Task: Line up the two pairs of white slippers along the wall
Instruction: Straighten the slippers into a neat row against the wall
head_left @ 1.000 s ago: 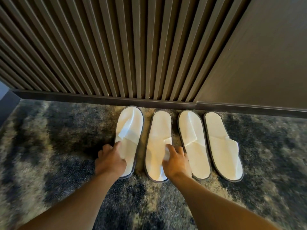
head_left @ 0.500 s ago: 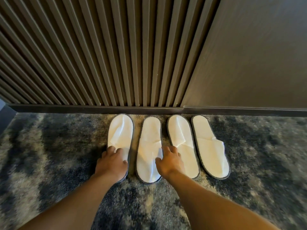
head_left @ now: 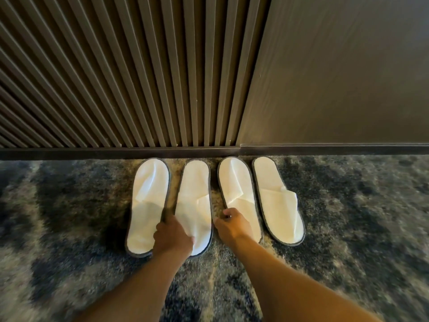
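Four flat white slippers with dark rims lie side by side on the carpet, one end of each against the baseboard (head_left: 116, 153). From the left they are the first slipper (head_left: 151, 182), second slipper (head_left: 196, 182), third slipper (head_left: 235, 180) and fourth slipper (head_left: 271, 184). My left hand (head_left: 173, 235) is curled over the near ends of the first and second slippers, at the gap between them, with its fingers on the second one's left edge. With curled fingers, my right hand (head_left: 232, 225) pinches the near left edge of the third slipper. The fourth slipper lies untouched.
A dark slatted wall panel (head_left: 116, 77) rises behind the slippers, with a smooth dark panel (head_left: 336, 77) to its right. Mottled blue-grey carpet (head_left: 69, 217) spreads on both sides and toward me.
My left hand has shifted right from the first slipper to the gap by the second. The right hand has moved from the second slipper to the third. The view has tilted slightly.
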